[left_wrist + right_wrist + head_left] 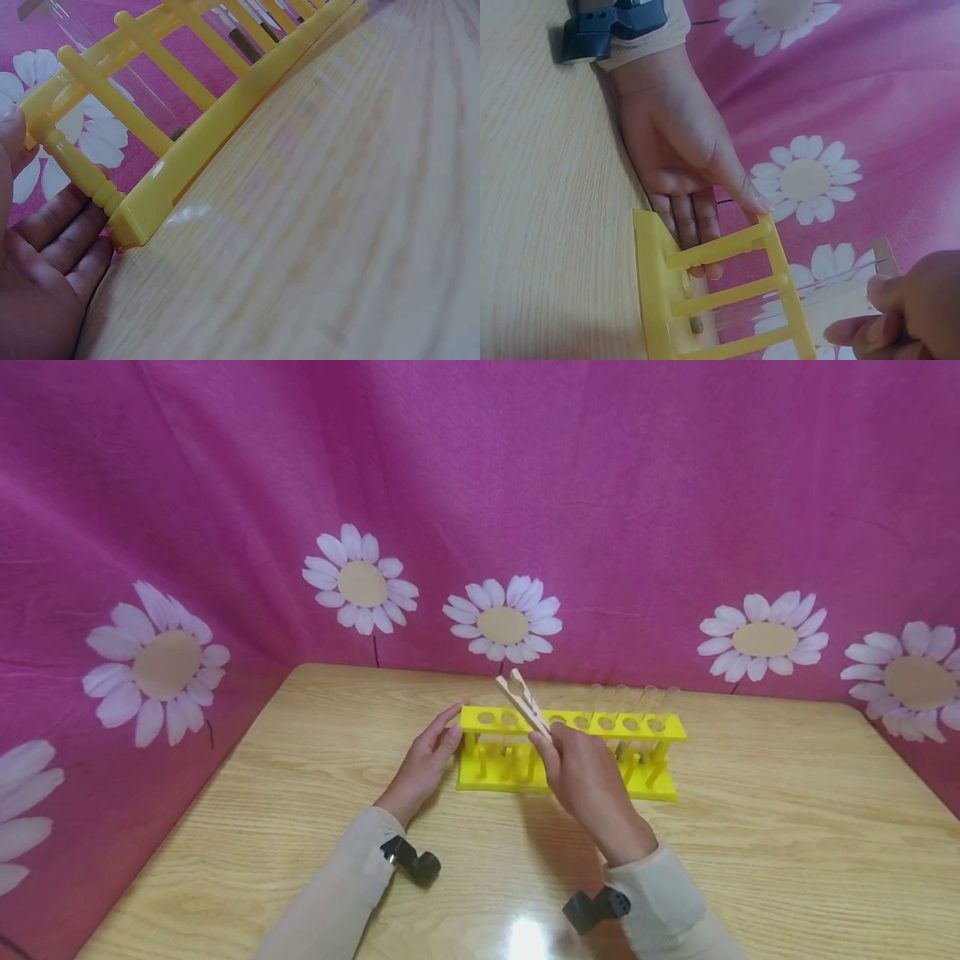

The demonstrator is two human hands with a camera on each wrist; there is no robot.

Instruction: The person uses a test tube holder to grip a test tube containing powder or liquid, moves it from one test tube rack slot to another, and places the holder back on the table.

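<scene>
A yellow test tube rack (573,718) stands on the table, holding several clear test tubes (648,700) toward its right end and one tube (510,718) near its left end. My left hand (426,764) holds the rack's left end. Its thumb lies at the top bar, and the other fingers (64,225) reach behind the end post. In my right hand (592,777) is a wooden test tube holder (525,700), its jaws pointing up and away above the rack. Nothing shows between those jaws. That hand hides the rack's middle in the head view.
The wood-grain table (787,827) spreads around the rack. Behind it hangs a pink cloth (615,510) with white flowers, meeting the table's back edge. Black wrist cameras (596,908) sit on both sleeves.
</scene>
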